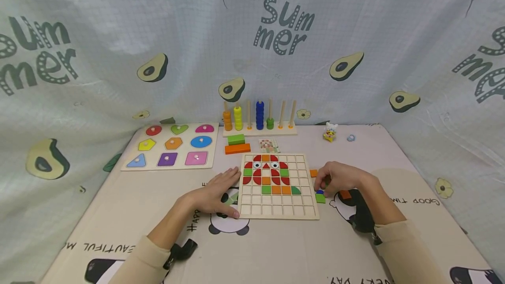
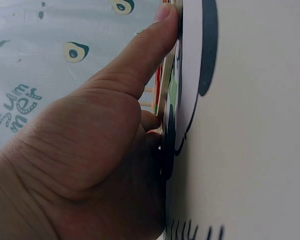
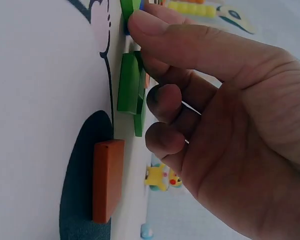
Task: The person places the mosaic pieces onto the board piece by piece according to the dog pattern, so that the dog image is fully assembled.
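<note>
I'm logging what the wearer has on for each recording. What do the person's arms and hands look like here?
Both arms are in long, plain beige sleeves reaching to the wrists. A black strap sits at the left wrist and a black strapped device at the right wrist. The left hand and right hand are bare: no gloves or rings visible.

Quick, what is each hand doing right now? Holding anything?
Left hand: open, fingers straight, resting against the left edge of the square wooden grid puzzle board.
Right hand: fingers curled over small green wooden tiles; whether it grips one cannot be told.
</note>
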`<act>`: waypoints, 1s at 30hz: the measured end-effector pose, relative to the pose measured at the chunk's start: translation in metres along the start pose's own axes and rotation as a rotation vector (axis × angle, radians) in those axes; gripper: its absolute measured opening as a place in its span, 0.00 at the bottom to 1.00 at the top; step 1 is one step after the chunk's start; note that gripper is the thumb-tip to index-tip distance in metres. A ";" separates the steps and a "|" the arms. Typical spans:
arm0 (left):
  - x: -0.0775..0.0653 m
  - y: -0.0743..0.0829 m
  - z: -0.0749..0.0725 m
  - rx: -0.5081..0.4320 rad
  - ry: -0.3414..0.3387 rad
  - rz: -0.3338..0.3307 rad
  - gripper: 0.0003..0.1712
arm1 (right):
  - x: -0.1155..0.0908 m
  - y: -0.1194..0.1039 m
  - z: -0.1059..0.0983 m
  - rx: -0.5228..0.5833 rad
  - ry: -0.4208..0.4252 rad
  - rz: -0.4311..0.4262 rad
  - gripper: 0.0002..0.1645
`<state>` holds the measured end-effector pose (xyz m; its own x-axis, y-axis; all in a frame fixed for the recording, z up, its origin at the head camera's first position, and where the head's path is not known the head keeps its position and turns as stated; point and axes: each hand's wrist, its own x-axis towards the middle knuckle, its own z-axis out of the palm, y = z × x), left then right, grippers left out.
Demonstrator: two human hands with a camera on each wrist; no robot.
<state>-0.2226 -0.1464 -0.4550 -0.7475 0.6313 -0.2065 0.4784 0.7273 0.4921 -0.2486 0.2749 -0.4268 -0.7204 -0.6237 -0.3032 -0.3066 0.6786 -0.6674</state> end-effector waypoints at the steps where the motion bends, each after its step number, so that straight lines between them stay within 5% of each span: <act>1: 0.000 0.000 0.000 0.000 0.001 -0.001 0.68 | 0.000 0.001 0.000 0.003 0.002 0.001 0.15; 9: 0.000 0.001 0.000 -0.003 -0.005 -0.010 0.69 | -0.001 0.000 -0.001 -0.031 0.015 0.045 0.11; 21: -0.001 0.000 0.000 -0.007 -0.003 -0.001 0.69 | 0.000 -0.009 0.002 -0.096 0.031 0.004 0.10; 30: -0.002 0.001 -0.001 -0.012 -0.002 0.010 0.68 | 0.009 -0.024 0.004 -0.050 0.095 -0.161 0.07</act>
<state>-0.2217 -0.1472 -0.4531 -0.7414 0.6395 -0.2032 0.4807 0.7175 0.5041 -0.2451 0.2509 -0.4164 -0.7146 -0.6877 -0.1279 -0.4516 0.5932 -0.6665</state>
